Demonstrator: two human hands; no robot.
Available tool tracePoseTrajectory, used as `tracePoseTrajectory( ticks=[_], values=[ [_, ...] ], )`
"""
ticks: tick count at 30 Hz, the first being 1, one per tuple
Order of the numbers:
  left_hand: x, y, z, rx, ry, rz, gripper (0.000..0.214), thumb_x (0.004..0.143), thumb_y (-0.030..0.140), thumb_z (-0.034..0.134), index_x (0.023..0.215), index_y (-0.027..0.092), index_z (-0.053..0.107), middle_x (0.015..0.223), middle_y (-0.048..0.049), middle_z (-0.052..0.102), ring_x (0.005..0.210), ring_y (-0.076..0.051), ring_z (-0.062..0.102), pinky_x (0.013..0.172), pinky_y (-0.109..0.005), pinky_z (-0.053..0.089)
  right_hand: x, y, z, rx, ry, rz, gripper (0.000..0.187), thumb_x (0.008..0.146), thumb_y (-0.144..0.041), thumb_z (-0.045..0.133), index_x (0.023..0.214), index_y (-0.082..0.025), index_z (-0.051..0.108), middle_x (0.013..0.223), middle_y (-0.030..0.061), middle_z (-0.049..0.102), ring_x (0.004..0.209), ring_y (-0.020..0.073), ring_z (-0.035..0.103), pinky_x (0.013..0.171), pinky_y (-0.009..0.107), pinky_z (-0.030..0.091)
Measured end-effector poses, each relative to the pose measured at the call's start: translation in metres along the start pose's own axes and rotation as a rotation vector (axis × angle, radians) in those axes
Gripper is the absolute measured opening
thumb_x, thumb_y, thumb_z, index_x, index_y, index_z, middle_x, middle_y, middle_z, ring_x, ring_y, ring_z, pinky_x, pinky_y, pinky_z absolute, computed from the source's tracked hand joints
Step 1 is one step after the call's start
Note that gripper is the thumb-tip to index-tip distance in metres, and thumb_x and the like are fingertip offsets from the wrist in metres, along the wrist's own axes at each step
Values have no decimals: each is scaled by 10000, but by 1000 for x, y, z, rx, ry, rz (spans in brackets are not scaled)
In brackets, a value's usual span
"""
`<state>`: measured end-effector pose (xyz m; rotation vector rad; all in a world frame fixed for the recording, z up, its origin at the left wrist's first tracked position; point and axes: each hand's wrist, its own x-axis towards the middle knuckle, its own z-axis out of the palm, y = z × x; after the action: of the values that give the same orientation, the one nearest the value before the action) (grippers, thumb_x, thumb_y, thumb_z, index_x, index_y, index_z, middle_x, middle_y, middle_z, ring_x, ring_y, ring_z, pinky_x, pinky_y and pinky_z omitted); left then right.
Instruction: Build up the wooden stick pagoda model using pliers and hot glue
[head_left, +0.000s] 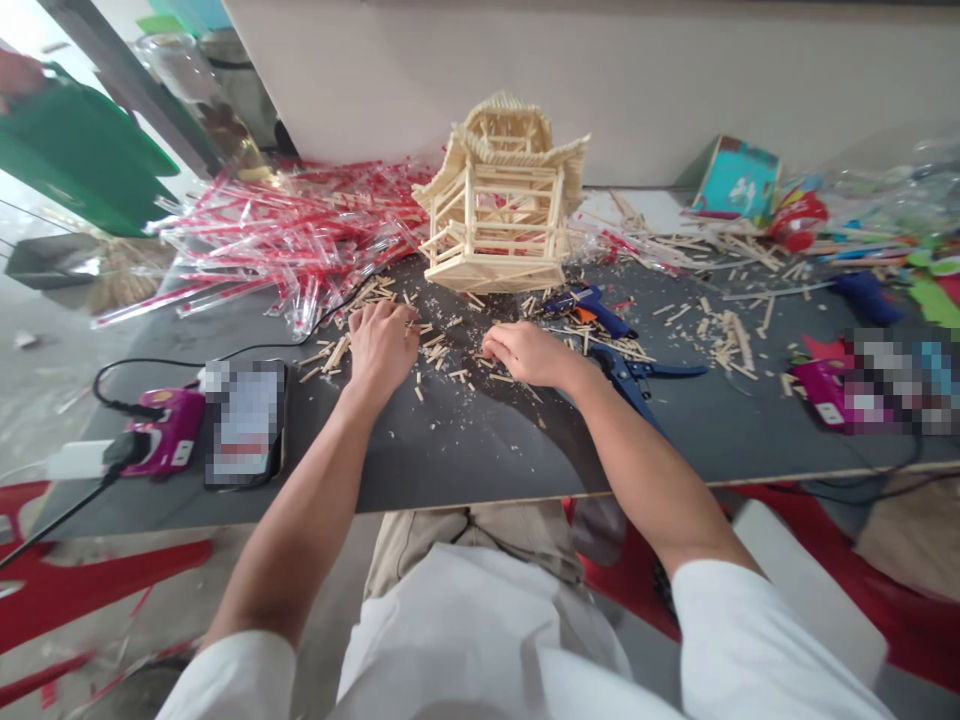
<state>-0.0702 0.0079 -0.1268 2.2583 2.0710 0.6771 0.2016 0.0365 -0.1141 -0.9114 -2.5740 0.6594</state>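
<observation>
My left hand (383, 348) reaches down among short cut wooden sticks (339, 352), its bent fingers slightly apart over the pieces. My right hand (531, 352) is closed, fingers pressed together just above more stick bits; whatever is in them is hidden. Beyond both hands stands a small pavilion-like house model (514, 205) built of thin wooden sticks, with a curved roof and open sides. Right of my right hand lie a blue glue gun (604, 310) and a blue-handled cutter (626, 382).
Red-and-clear plastic wrappers (300, 225) heap at the back left. A phone (247, 425) and a purple power strip (171, 430) lie at front left. Another purple strip (836, 395), a teal box (739, 178) and stick scraps (731, 345) sit at right.
</observation>
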Motion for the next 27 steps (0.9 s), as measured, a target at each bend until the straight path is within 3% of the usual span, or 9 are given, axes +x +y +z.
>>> tracePoseTrajectory(
  ticks=[6,15,19,23,27],
  values=[
    [-2,3,1,-19,-25,104,261,1005,309,565,1088,226,798,1163,-108,726,1135,-317,633,1071,-486,401,2,8,5,35,13,-72,232,1038,-199,505,962,-168,722,961,78,775,886,198,682,832,331,487],
    [-1,-3,5,-27,-17,78,265,1009,320,566,1024,239,818,1102,-96,739,1103,-304,634,1052,-475,409,2,4,4,38,26,-75,258,1068,-273,532,1058,-161,764,1022,83,788,928,214,709,855,354,515],
    [0,-3,5,-39,-28,37,294,1012,325,528,1016,233,808,1188,-105,716,1167,-308,600,1068,-465,422,2,2,4,23,16,-82,277,1074,-319,536,1068,-161,763,1048,86,790,936,216,711,862,351,503],
    [1,-1,5,-27,-49,23,318,1019,326,484,999,227,786,1264,-111,688,1208,-307,581,1061,-455,439,1,-3,3,-4,10,-78,270,1062,-312,514,1002,-165,733,989,79,770,861,198,674,818,332,469],
    [1,2,3,0,-32,59,324,1029,302,455,1019,219,768,1234,-121,700,1181,-312,601,1033,-458,453,-1,-8,2,-46,78,-40,177,980,-199,494,854,-188,617,843,43,681,717,157,552,728,305,402]
  ],
)
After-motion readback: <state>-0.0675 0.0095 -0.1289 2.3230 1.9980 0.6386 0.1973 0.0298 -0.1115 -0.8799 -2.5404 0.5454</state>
